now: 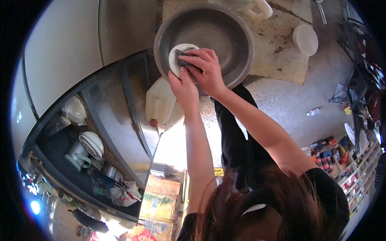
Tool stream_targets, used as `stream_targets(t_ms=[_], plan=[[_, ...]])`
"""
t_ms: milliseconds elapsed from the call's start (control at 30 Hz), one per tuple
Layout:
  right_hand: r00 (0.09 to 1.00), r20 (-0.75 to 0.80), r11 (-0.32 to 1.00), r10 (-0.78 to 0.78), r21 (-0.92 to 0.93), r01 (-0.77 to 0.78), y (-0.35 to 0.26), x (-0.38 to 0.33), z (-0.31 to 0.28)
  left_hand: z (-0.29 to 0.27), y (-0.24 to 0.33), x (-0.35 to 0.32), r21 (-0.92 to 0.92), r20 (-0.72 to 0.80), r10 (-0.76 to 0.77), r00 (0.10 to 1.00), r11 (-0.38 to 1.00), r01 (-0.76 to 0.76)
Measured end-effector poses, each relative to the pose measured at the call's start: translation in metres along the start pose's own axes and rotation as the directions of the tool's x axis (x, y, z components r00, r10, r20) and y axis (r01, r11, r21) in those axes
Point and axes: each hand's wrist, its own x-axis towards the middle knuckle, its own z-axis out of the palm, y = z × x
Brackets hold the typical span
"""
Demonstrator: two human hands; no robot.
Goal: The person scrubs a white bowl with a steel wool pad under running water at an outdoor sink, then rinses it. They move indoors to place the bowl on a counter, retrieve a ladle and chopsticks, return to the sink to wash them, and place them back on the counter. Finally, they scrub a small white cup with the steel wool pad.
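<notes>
Over the left part of a wide grey metal basin [233,30], a small white bowl [173,59] is held with its opening toward me. My left hand [184,85] grips the bowl's near rim, thumb up at the edge. Bunched under the fingers of my right hand [209,72] is a dark wiry scouring pad [186,61], pressed against the inside of the bowl. The fingers partly hide both the pad and the bowl.
A white cup [306,40] stands on the worn board [277,60] right of the basin. At the top edge is a translucent jug [259,11]. A plastic jerrycan [160,98] sits below the basin. Left, a cabinet shelf holds stacked bowls [91,145] and a kettle [76,157].
</notes>
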Motion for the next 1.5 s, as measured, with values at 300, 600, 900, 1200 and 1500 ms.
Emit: stream_targets(t_ms=[300,600,900,1200,1500], plan=[[1.0,-0.019,0.995,-0.019,-0.094,0.017,0.001,-0.013,-0.012,0.005,0.003,-0.02,-0.217,-0.209,-0.059,0.976,0.976,0.012],[0.962,-0.139,0.876,0.237,-0.397,-0.273,0.088,-0.01,-0.03,-0.015,0.016,-0.025,-0.066,-0.232,0.053,0.971,0.995,-0.07],[0.967,0.027,0.966,0.252,0.045,-0.253,0.043,-0.002,-0.03,-0.021,0.007,-0.017,-0.154,-0.179,0.036,0.983,0.986,-0.064],[0.859,0.368,0.935,-0.355,0.155,0.32,0.022,0.057,-0.027,-0.039,0.015,-0.008,0.0,0.221,0.06,0.973,0.998,-0.061],[0.886,0.314,0.939,-0.343,0.099,0.328,0.022,0.045,-0.031,-0.041,0.017,-0.004,0.164,0.247,0.021,0.969,0.984,-0.063]])
